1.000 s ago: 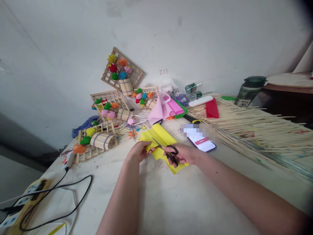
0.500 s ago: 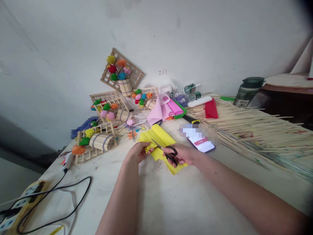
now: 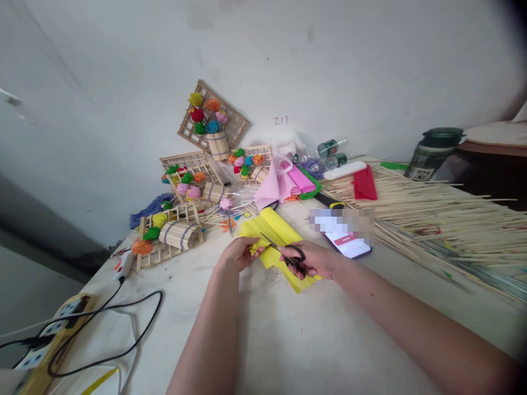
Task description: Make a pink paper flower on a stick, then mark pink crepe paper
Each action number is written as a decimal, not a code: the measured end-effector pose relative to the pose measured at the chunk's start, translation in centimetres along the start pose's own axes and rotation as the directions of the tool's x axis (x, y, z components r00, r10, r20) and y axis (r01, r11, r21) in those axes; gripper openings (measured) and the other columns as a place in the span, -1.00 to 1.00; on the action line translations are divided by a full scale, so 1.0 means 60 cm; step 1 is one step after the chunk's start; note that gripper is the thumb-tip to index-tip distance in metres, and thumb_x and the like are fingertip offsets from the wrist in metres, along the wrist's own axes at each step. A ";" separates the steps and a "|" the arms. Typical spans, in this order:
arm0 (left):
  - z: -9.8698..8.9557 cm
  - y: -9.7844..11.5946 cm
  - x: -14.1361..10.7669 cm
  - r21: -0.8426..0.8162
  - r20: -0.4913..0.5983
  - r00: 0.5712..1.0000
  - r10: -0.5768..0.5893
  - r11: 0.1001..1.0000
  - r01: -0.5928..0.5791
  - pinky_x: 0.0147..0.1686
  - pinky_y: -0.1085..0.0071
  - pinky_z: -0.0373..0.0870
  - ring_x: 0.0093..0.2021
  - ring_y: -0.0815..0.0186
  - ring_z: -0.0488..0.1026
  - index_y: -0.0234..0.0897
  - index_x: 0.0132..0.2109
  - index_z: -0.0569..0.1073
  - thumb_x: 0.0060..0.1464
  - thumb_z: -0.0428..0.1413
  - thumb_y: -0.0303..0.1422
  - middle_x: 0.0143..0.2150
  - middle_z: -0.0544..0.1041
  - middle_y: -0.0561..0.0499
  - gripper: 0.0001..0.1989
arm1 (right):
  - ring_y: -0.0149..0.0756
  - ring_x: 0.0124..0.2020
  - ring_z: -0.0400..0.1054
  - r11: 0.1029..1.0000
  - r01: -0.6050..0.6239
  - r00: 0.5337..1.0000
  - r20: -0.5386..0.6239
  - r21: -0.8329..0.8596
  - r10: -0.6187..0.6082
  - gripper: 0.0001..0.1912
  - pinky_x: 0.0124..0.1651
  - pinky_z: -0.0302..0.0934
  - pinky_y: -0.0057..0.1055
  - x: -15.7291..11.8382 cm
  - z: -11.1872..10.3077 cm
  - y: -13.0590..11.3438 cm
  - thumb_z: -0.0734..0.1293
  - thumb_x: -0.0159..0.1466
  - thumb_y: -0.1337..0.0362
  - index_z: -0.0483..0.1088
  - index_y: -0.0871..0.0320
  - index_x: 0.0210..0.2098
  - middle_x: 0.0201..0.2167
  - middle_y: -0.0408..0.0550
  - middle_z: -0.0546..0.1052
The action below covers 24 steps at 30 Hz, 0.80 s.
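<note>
Some yellow paper (image 3: 274, 222) lies on the pale table (image 3: 280, 345), partly beneath the two hands; over its left side the left hand (image 3: 242, 253) pinches a crumpled yellow piece (image 3: 254, 249), while the right hand (image 3: 316, 260) grips black-handled scissors (image 3: 281, 249), their blades by that piece. A lit phone (image 3: 349, 242) rests near the right hand, pink paper (image 3: 268, 187) farther back, and wooden lattices (image 3: 235, 124) with bright flowers (image 3: 197, 114) beyond to the left.
</note>
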<state>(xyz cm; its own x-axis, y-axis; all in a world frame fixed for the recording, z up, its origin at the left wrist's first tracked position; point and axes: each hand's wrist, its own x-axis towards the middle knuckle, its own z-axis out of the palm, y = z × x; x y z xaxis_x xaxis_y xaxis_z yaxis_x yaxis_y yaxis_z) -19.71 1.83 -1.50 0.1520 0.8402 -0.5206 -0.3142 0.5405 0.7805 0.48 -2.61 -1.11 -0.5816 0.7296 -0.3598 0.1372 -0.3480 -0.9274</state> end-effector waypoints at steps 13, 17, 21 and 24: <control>-0.003 0.001 0.000 -0.024 0.000 1.000 -0.013 1.000 0.013 -0.63 0.59 0.39 -0.60 0.40 0.43 -0.45 -0.26 0.34 -0.02 0.00 -0.59 -0.50 0.47 -0.08 -0.87 | -0.61 -0.75 0.06 0.998 0.037 0.997 -0.058 -0.051 -0.040 -0.58 -0.77 -0.27 -0.60 0.006 -0.001 0.007 0.31 0.01 -0.05 0.22 0.21 -0.50 -0.69 -0.25 0.27; 0.000 0.003 -0.002 -0.026 0.017 1.000 0.000 1.000 0.000 -0.70 0.58 0.35 -0.64 0.40 0.40 -0.43 -0.22 0.32 0.05 -0.02 -0.46 -0.47 0.48 -0.11 -0.86 | -0.60 -0.74 0.08 0.999 0.037 0.997 -0.060 -0.036 -0.040 -0.59 -0.78 -0.27 -0.61 0.005 0.000 0.006 0.32 0.00 -0.04 0.23 0.22 -0.48 -0.69 -0.24 0.28; 0.009 0.000 -0.001 -0.032 -0.052 0.998 0.021 0.999 -0.023 -0.63 0.56 0.40 -0.57 0.36 0.45 -0.42 -0.26 0.33 0.00 -0.01 -0.58 -0.48 0.48 -0.07 -0.89 | -0.60 -0.74 0.11 0.999 0.025 0.997 -0.075 -0.024 -0.027 -0.59 -0.79 -0.27 -0.62 0.005 -0.001 0.005 0.32 0.00 -0.03 0.24 0.22 -0.47 -0.66 -0.22 0.31; 0.013 -0.005 0.003 -0.050 -0.081 0.993 0.082 0.995 -0.086 -0.57 0.50 0.45 -0.53 0.34 0.47 -0.40 -0.27 0.35 -0.05 0.00 -0.64 -0.45 0.48 -0.04 -0.84 | -0.59 -0.74 0.14 1.000 0.007 0.998 -0.069 -0.003 -0.007 -0.58 -0.80 -0.27 -0.63 0.005 -0.002 0.003 0.32 0.01 -0.04 0.24 0.22 -0.46 -0.65 -0.22 0.32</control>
<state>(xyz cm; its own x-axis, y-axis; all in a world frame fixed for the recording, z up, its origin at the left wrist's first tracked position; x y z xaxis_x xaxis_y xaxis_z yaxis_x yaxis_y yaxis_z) -18.87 1.87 -1.56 0.0497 0.8754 -0.4808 -0.3726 0.4629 0.8043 0.42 -2.40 -1.42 -0.5257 0.7711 -0.3592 0.1356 -0.3410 -0.9303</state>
